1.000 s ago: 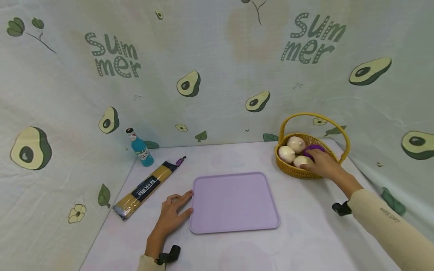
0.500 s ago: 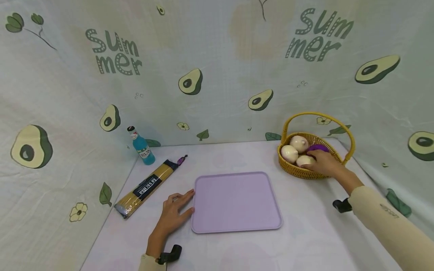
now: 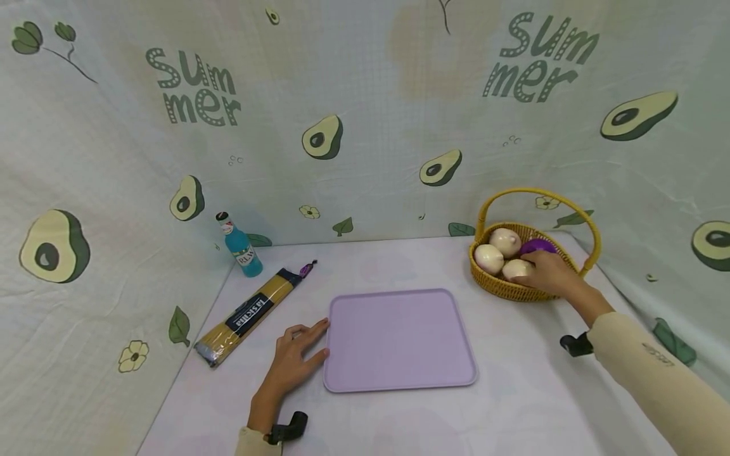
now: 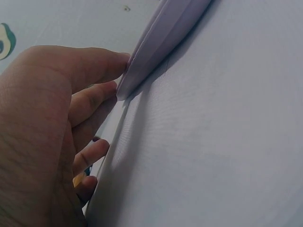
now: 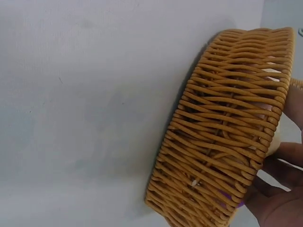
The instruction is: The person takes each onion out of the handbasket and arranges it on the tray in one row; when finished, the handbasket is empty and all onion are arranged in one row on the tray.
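Observation:
My left hand (image 3: pixel 293 361) rests at the left edge of a lilac rectangular tray (image 3: pixel 399 342), thumb and fingertips touching its rim. In the left wrist view its fingers are loosely bent against the tray's edge (image 4: pixel 156 52). My right hand (image 3: pixel 550 275) reaches into a yellow wicker basket (image 3: pixel 504 291) and grips the front white onion (image 3: pixel 516 270), thumb in front and fingers behind. Two more white onions (image 3: pixel 505 241) and a shiny purple round thing (image 3: pixel 538 246) lie in the basket. The right wrist view has the basket's woven side (image 5: pixel 213 127) hiding much of the grip.
A blue bottle (image 3: pixel 243 250) stands at the back left. In front of it lies a pack of spaghetti (image 3: pixel 251 313), with a small purple-wrapped item (image 3: pixel 307 269) at its far end. The basket's tall handle (image 3: pixel 527 190) arches over it. A printed cloth backdrop (image 3: pixel 371 126) rises behind.
My right hand's fingers have shifted off the purple thing, which shows more now, and closed about the front white onion. The head view has turned slightly; my left hand stays at the tray.

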